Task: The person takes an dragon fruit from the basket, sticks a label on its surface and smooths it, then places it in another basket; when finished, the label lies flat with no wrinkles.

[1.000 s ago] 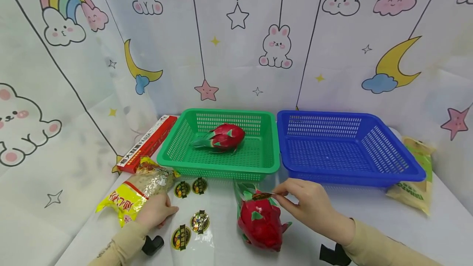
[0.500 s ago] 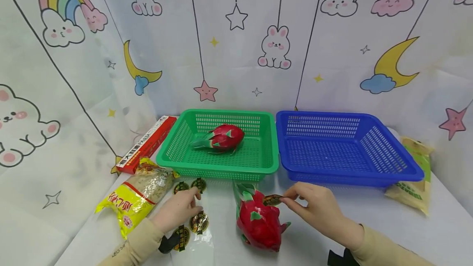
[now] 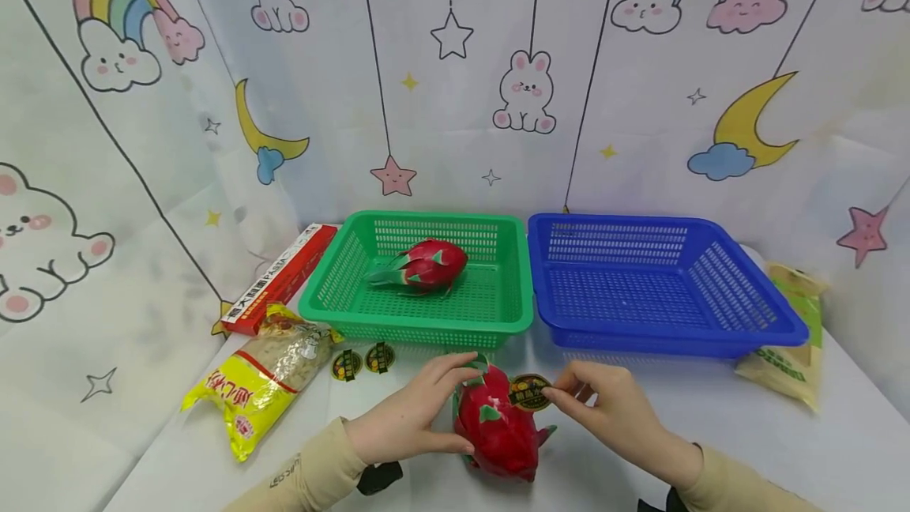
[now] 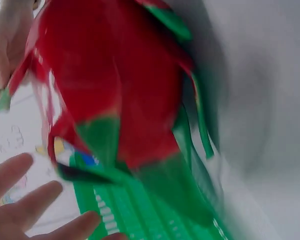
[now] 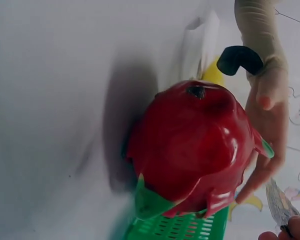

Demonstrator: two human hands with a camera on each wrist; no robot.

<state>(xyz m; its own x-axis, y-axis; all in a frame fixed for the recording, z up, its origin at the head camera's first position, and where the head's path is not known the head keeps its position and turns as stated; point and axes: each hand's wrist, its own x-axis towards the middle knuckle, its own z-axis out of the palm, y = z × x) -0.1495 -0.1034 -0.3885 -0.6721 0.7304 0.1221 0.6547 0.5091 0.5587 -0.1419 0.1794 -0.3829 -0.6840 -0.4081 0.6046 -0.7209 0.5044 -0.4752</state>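
Note:
A red dragon fruit point(image 3: 501, 437) with green leaf tips lies on the white table, in front of the baskets. My left hand point(image 3: 419, 413) is at its left side, thumb and fingers spread apart; in the left wrist view the fingers point(image 4: 45, 192) are straight beside the fruit, with a gap visible. Whether the thumb touches the fruit, I cannot tell. On the fruit's right, my right hand point(image 3: 614, 413) pinches a round black-and-gold sticker point(image 3: 529, 392) by its edge, close to the skin. In the right wrist view that sticker point(image 5: 280, 202) appears edge-on.
A green basket point(image 3: 419, 328) holds a second dragon fruit point(image 3: 430, 265). Beside it stands a blue basket point(image 3: 668, 342). Stickers point(image 3: 347, 365) on a backing sheet, a yellow bag point(image 3: 263, 378) and a red box point(image 3: 280, 279) lie left; another bag point(image 3: 789, 362) lies right.
My left hand has moved right from the yellow bag, across the sticker sheet, to the dragon fruit. The right hand has shifted slightly and turned the sticker's printed face toward the head camera.

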